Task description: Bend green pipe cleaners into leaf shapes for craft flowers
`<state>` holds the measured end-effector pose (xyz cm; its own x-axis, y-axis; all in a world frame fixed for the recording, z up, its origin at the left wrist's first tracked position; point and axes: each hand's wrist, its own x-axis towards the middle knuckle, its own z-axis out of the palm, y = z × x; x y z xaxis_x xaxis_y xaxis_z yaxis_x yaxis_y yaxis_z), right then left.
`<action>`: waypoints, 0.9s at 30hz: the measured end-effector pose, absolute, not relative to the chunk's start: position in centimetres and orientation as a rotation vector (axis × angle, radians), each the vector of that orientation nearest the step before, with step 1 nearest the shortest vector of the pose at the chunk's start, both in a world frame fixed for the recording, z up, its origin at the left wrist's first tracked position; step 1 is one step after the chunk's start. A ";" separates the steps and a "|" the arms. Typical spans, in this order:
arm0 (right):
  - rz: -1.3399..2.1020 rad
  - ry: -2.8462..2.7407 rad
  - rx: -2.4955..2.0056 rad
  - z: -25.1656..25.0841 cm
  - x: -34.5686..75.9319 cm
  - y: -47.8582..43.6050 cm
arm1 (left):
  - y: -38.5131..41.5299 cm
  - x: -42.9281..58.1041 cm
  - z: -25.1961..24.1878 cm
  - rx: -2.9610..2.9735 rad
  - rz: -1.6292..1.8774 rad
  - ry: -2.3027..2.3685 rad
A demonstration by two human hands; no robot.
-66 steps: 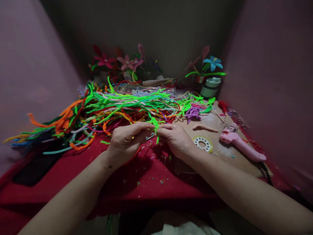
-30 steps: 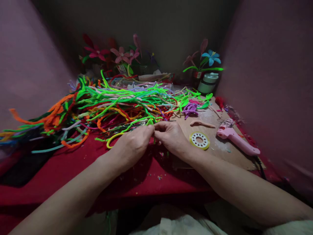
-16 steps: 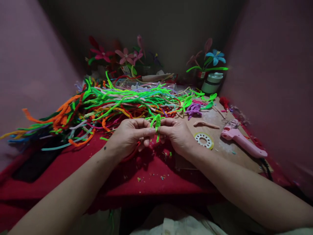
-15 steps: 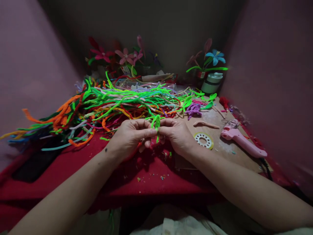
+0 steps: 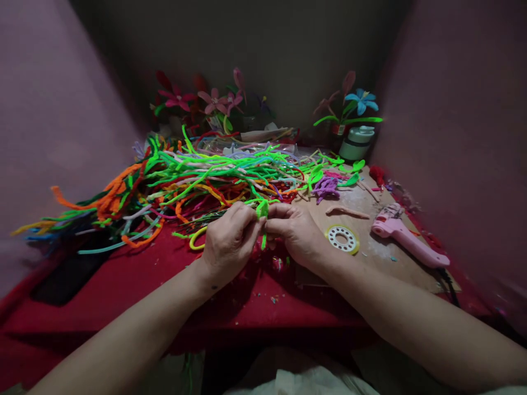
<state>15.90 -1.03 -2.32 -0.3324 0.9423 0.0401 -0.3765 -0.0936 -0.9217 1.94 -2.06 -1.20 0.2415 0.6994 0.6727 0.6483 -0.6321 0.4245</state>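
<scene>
A bright green pipe cleaner (image 5: 262,208), bent into a small leaf-like loop, is pinched between both hands over the near middle of the table. My left hand (image 5: 230,238) is closed on its left side, knuckles up, the fingertips partly hidden. From the right, my right hand (image 5: 294,227) grips it with thumb and fingers. A short green end hangs down below the fingertips. Just beyond the hands lies a large heap of pipe cleaners (image 5: 222,170) in green, orange, red, white and other colours. A yellow ring-shaped handle (image 5: 198,239) shows beside my left hand.
On a brown board (image 5: 370,263) at the right lie a pink glue gun (image 5: 407,236), a tape roll (image 5: 342,240) and purple pipe cleaners (image 5: 326,187). A mint container (image 5: 357,144) and a blue flower (image 5: 362,101) stand behind. A dark flat object (image 5: 69,277) lies left on the red cloth (image 5: 164,307).
My left hand has turned over, knuckles now upward, and shifted slightly right. The green loop has become smaller and tighter. The yellow handle has come into view.
</scene>
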 end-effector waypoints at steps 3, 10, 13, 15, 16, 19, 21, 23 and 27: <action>1.776 -1.017 -0.690 -2.4 15.9 -0.8 | -1.7 1.7 -0.8 2.277 1.315 1.210; 1.806 -0.979 -0.788 -1.9 16.3 -0.5 | -1.2 0.9 -0.3 2.111 0.933 1.113; 1.768 -0.944 -0.799 -1.7 16.4 -0.4 | -1.0 0.7 -0.3 2.066 0.850 1.025; 1.759 -0.925 -0.804 -1.6 16.3 -0.4 | -0.9 0.6 -0.4 2.013 0.854 1.008; 1.758 -0.923 -0.814 -1.6 16.3 -0.4 | -0.9 0.7 -0.5 1.992 0.864 1.017; 1.724 -0.944 -0.864 -1.7 16.3 -0.5 | -1.0 0.8 -0.6 1.937 0.889 1.087; 1.710 -0.963 -0.886 -1.9 16.2 -0.5 | -1.2 1.0 -0.5 1.903 0.896 1.147; 1.727 -0.973 -0.882 -2.0 16.2 -0.5 | -1.3 1.2 -0.3 1.873 0.887 1.190; 1.782 -1.022 -0.825 -2.1 16.3 -0.4 | -1.3 1.1 -0.1 1.784 0.762 1.200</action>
<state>16.28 -0.41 -2.14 -0.3774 0.9194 -0.1106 -0.3689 -0.2588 -0.8927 1.15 -1.31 -0.06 0.3584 0.9330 0.0328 0.4264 -0.1948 0.8833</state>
